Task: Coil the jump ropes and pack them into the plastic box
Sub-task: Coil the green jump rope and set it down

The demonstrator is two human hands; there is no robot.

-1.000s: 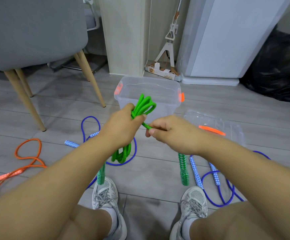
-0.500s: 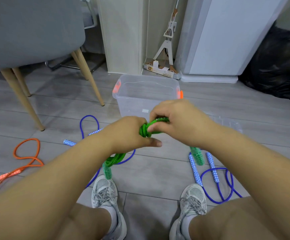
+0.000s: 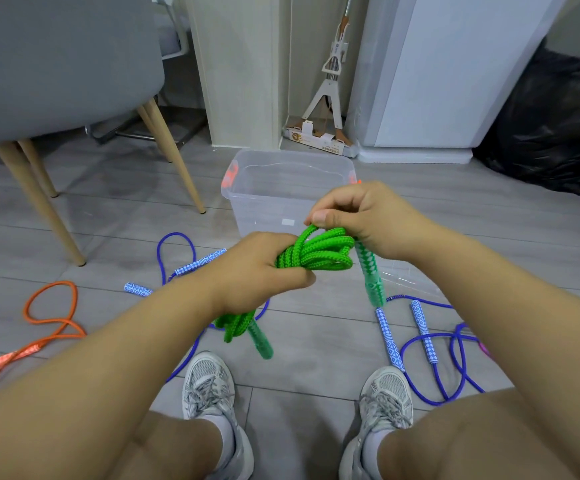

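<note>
Because the green jump rope (image 3: 316, 254) is soft and limp, its bundled loops are clenched in the left hand (image 3: 261, 271), just short of the plastic box (image 3: 247, 199); an end loop is pinched by the right hand (image 3: 361, 220); the stiffer handles hang free; a mid-bundle hold seems safest; blue ropes (image 3: 430, 362) and an orange rope (image 3: 49, 317) lie on grey plank floor (image 3: 115, 216) nearer than the box.
</note>
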